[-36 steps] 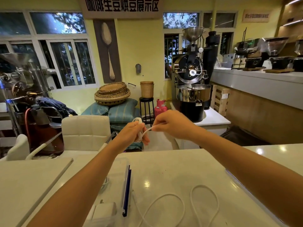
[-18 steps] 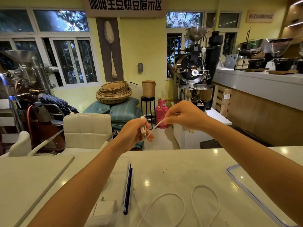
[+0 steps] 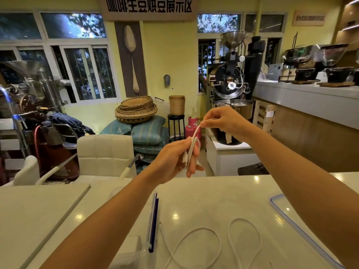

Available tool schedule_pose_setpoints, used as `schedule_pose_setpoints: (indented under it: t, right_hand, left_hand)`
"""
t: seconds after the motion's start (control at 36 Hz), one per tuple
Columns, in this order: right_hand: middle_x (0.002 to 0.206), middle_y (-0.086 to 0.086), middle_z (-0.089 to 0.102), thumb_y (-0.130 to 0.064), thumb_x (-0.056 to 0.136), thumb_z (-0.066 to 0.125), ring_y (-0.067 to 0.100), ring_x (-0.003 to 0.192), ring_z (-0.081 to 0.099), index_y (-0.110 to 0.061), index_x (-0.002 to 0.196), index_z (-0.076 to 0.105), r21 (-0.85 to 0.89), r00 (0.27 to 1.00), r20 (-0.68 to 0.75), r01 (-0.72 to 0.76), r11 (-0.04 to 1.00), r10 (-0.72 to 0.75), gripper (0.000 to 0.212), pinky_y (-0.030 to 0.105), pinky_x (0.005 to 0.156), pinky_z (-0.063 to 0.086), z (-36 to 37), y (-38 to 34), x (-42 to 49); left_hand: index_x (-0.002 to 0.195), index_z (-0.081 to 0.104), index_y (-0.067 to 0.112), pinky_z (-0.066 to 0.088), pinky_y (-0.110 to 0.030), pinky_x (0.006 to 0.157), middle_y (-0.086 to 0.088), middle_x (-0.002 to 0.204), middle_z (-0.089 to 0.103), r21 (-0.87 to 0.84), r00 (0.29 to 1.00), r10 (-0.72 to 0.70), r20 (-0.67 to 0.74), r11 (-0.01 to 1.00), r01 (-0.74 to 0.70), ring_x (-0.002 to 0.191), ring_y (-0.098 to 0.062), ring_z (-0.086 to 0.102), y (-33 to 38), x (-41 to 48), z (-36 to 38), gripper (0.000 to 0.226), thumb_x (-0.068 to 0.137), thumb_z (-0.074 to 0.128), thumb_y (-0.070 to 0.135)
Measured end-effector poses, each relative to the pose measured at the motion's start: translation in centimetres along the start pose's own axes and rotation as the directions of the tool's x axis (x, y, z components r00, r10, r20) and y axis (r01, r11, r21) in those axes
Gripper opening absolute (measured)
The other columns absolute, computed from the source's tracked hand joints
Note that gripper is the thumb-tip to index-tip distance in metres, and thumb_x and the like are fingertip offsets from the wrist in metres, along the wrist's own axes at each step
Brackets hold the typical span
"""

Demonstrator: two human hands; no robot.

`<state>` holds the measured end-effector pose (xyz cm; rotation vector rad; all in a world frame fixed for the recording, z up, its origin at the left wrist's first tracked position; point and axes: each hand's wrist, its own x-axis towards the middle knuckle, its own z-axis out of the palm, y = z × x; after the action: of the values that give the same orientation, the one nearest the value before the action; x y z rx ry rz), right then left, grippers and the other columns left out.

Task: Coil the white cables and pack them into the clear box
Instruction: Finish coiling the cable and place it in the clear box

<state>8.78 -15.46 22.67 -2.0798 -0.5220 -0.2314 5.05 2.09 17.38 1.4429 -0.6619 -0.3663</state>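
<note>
Above the far edge of the white table, my left hand point(image 3: 174, 160) grips a short white cable point(image 3: 192, 146) folded into a narrow loop, its metal plug pointing down. My right hand point(image 3: 225, 121), higher and to the right, pinches the cable's upper end. A second white cable point(image 3: 209, 247) lies in loose loops on the table near me. The clear box point(image 3: 134, 247) with a blue clip edge sits under my left forearm and holds a white charger block. Its clear lid point(image 3: 287, 216) with a blue rim lies at the right, partly under my right arm.
The white table point(image 3: 194, 200) spans the near view, with a white board point(image 3: 38, 210) on its left. White chairs point(image 3: 104, 152) stand behind it. A coffee roaster point(image 3: 231, 88), a red gas bottle point(image 3: 192, 127), baskets and a counter fill the background.
Both hands have risen. My right hand has pulled up and to the right, drawing the cable end taut, and the coil in my left hand now hangs as a longer loop with the plug showing.
</note>
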Motion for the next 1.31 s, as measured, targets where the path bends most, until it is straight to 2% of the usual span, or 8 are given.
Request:
schedule_pose_setpoints:
  t: [0.36, 0.47, 0.67, 0.81, 0.89, 1.11, 1.19, 1.31]
  right_hand:
    - [0.059, 0.003, 0.051, -0.017, 0.093, 0.046, 0.009, 0.044, 0.045, -0.014, 0.068, 0.06, 0.569, 0.973, 0.076, -0.221, 0.792, 0.217, 0.029, 0.021, 0.048, 0.037, 6.6, 3.0, 0.1]
    - [0.057, 0.002, 0.046, -0.001, 0.092, 0.041, 0.008, 0.048, 0.037, -0.011, 0.064, 0.052, 0.51, 0.955, 0.153, -0.297, 0.807, 0.255, 0.031, 0.015, 0.042, 0.029, 8.8, 3.1, -0.8]
    - [0.061, 0.006, 0.052, -0.007, 0.093, 0.048, 0.003, 0.039, 0.047, -0.008, 0.068, 0.056, 0.35, 0.948, 0.256, -0.272, 0.896, 0.188, 0.027, 0.015, 0.041, 0.042, 10.6, 2.8, -2.0]
    - [0.068, 0.009, 0.058, -0.002, 0.093, 0.045, 0.003, 0.04, 0.055, 0.006, 0.114, 0.05, 0.356, 0.919, 0.341, -0.32, 0.878, 0.197, 0.023, 0.016, 0.045, 0.051, 10.8, 1.9, -2.4]
    - [0.067, 0.013, 0.059, 0.0, 0.092, 0.045, 0.008, 0.04, 0.058, -0.006, 0.093, 0.044, 0.398, 0.93, 0.312, -0.314, 0.862, 0.195, 0.006, 0.02, 0.044, 0.052, 10.7, 1.5, -2.6]
    - [0.056, 0.008, 0.064, -0.005, 0.091, 0.041, 0.011, 0.043, 0.062, -0.003, 0.074, 0.056, 0.653, 0.917, 0.308, -0.398, 0.645, 0.253, 0.023, 0.018, 0.047, 0.053, 9.7, 1.3, -2.2]
    - [0.059, 0.009, 0.069, -0.001, 0.09, 0.033, 0.015, 0.052, 0.067, 0.0, 0.076, 0.059, 0.741, 0.913, 0.366, -0.403, 0.537, 0.181, 0.029, 0.021, 0.055, 0.056, 9.2, 1.4, -2.2]
    - [0.064, 0.003, 0.072, 0.008, 0.09, 0.04, 0.011, 0.059, 0.07, -0.003, 0.086, 0.059, 0.759, 0.942, 0.328, -0.304, 0.575, 0.066, 0.023, 0.019, 0.061, 0.058, 8.8, 1.7, -2.3]
  left_hand:
    - [0.062, 0.05, 0.009, 0.052, -0.023, 0.049, 0.001, 0.032, 0.042, -0.23, 0.994, 0.108, -0.023, 0.967, -0.111, 0.027, -0.009, 0.039, 1.4, 1.2, 0.0, 0.039, 0.091, 0.03, 0.025]
    - [0.067, 0.041, 0.009, 0.046, -0.017, 0.043, 0.003, 0.033, 0.041, -0.272, 0.992, 0.081, -0.099, 0.957, -0.105, 0.026, -0.007, 0.035, 1.4, 1.7, -0.9, 0.04, 0.099, 0.02, 0.021]
    - [0.068, 0.04, 0.012, 0.047, -0.019, 0.048, 0.005, 0.035, 0.038, -0.225, 0.977, 0.033, -0.21, 0.971, -0.081, 0.029, -0.006, 0.032, -0.1, 2.0, -3.3, 0.039, 0.1, 0.022, 0.024]
    - [0.068, 0.041, 0.012, 0.038, -0.027, 0.06, 0.005, 0.037, 0.039, -0.177, 0.958, 0.027, -0.286, 0.981, -0.08, 0.031, -0.007, 0.031, -0.7, 2.2, -4.8, 0.039, 0.1, 0.023, 0.025]
    - [0.069, 0.041, 0.012, 0.037, -0.026, 0.059, 0.005, 0.038, 0.04, -0.142, 0.957, 0.032, -0.288, 0.987, -0.076, 0.032, -0.007, 0.032, -0.8, 2.3, -5.0, 0.039, 0.101, 0.022, 0.025]
    - [0.07, 0.042, 0.013, 0.045, -0.018, 0.047, 0.006, 0.037, 0.039, -0.196, 0.953, -0.006, -0.302, 0.979, -0.056, 0.032, -0.007, 0.033, -0.6, 2.1, -5.6, 0.04, 0.101, 0.021, 0.026]
    - [0.07, 0.042, 0.012, 0.041, -0.016, 0.04, 0.006, 0.039, 0.04, -0.269, 0.956, -0.018, -0.292, 0.961, -0.064, 0.032, -0.006, 0.034, -0.6, 2.0, -5.9, 0.04, 0.1, 0.021, 0.027]
    - [0.07, 0.042, 0.012, 0.036, -0.013, 0.038, 0.006, 0.038, 0.04, -0.312, 0.954, -0.026, -0.298, 0.947, -0.072, 0.033, -0.004, 0.036, -0.4, 1.9, -6.2, 0.04, 0.1, 0.02, 0.027]
